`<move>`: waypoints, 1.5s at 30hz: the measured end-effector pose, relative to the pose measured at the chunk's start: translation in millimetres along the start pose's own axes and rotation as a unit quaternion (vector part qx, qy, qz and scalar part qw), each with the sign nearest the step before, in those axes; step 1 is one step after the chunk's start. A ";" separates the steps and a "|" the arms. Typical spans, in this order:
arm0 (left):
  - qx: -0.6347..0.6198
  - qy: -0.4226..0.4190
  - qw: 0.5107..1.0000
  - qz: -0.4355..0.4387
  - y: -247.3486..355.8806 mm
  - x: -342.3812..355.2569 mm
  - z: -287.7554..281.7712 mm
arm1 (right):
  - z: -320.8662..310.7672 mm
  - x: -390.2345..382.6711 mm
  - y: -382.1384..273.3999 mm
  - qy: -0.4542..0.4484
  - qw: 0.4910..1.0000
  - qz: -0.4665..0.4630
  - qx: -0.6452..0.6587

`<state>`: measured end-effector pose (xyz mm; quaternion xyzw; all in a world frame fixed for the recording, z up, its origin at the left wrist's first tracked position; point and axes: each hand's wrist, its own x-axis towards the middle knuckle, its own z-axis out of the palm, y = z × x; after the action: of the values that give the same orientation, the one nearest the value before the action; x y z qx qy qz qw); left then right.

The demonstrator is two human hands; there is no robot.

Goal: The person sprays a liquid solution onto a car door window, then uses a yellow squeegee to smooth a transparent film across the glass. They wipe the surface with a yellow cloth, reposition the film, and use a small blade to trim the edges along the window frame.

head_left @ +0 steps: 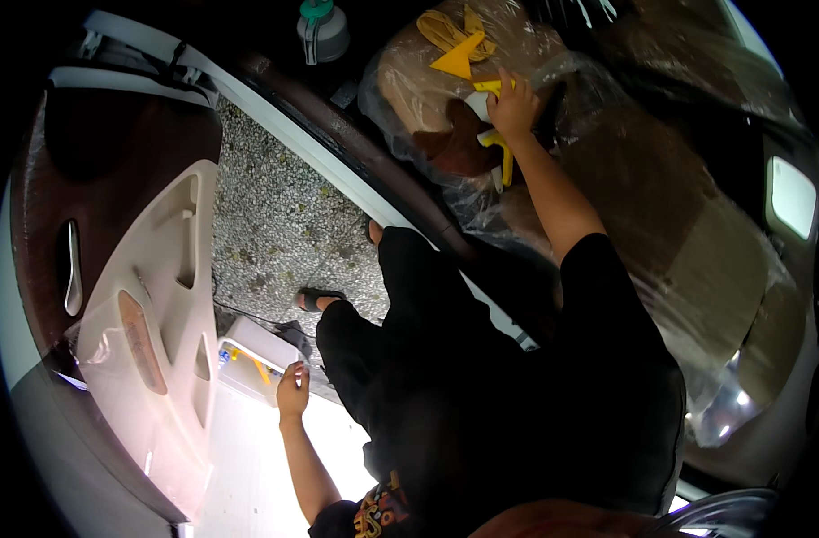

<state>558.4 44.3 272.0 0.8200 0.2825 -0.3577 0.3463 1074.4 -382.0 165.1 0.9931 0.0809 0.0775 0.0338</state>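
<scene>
My right hand [514,109] is curled on a small yellow tool [486,86] lying on the plastic-covered front seat [624,179]. Just below it is a yellow-handled squeegee [504,163], beside a reddish-brown cloth [459,148]. A yellow triangular scraper [457,59] and a crumpled yellow item [436,27] sit higher on the seat. My left hand [292,388] hangs at the right edge of a white plastic bin [239,377] holding yellow tools [252,360]; its fingers are curled, and what is in them, if anything, is too small to tell.
An open car door [140,350] with a beige inner panel stands at my left. The door sill [311,152] runs diagonally past my sandalled feet on speckled ground [266,215]. A grey jug with a teal lid [324,36] is inside the car.
</scene>
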 end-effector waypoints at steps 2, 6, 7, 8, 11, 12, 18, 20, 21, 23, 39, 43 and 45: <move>-0.021 -0.014 0.996 -0.088 7.6 -7.6 10.7 | 14.9 44.5 6.5 0.092 0.984 -0.151 0.026; -0.069 -0.006 0.995 -0.071 18.8 -2.0 36.0 | 21.7 110.1 -7.6 -0.070 0.957 -0.268 -0.085; -0.048 -0.003 0.996 -0.069 37.2 2.3 35.6 | 14.4 116.7 -12.1 -0.150 0.945 -0.263 -0.127; -0.055 0.004 0.996 -0.070 47.9 8.3 35.1 | 4.3 119.7 -10.4 -0.229 0.925 -0.250 -0.169; -0.068 0.053 0.995 -0.048 112.1 -2.8 22.7 | -6.1 120.7 4.7 -0.292 0.917 -0.270 0.022; -0.073 0.058 0.996 -0.008 121.3 13.7 6.7 | -14.2 113.0 34.3 -0.295 0.921 -0.249 0.046; -0.270 0.111 0.944 0.151 238.6 21.3 -17.2 | -154.4 56.7 -65.4 -0.253 0.920 -0.062 0.294; -0.541 0.019 0.815 0.205 276.6 29.4 -15.1 | -182.4 -10.7 -132.7 -0.149 0.838 -0.252 0.462; -0.513 0.001 0.827 0.229 289.9 24.3 -30.4 | -208.9 -37.7 -161.7 -0.101 0.796 -0.352 0.482; -0.575 0.085 0.777 0.241 276.0 43.8 -3.3 | -269.7 -88.2 -199.4 -0.230 0.768 -0.410 0.436; -0.499 0.010 0.861 -0.092 -94.3 -67.5 127.0 | -162.9 -125.5 -310.7 -0.399 0.625 -0.666 0.084; -0.520 0.402 0.754 -0.005 -94.6 -198.0 -36.4 | -271.8 -117.1 -429.3 -0.327 0.555 -0.720 0.256; -0.563 0.551 0.608 0.097 -139.7 -205.1 -80.4 | -372.6 -141.7 -481.5 -0.203 0.593 -0.715 0.309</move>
<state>370.7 146.0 421.9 0.5278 0.4848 0.4271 0.5513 802.1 88.9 472.9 0.5574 0.7755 -0.2043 -0.2150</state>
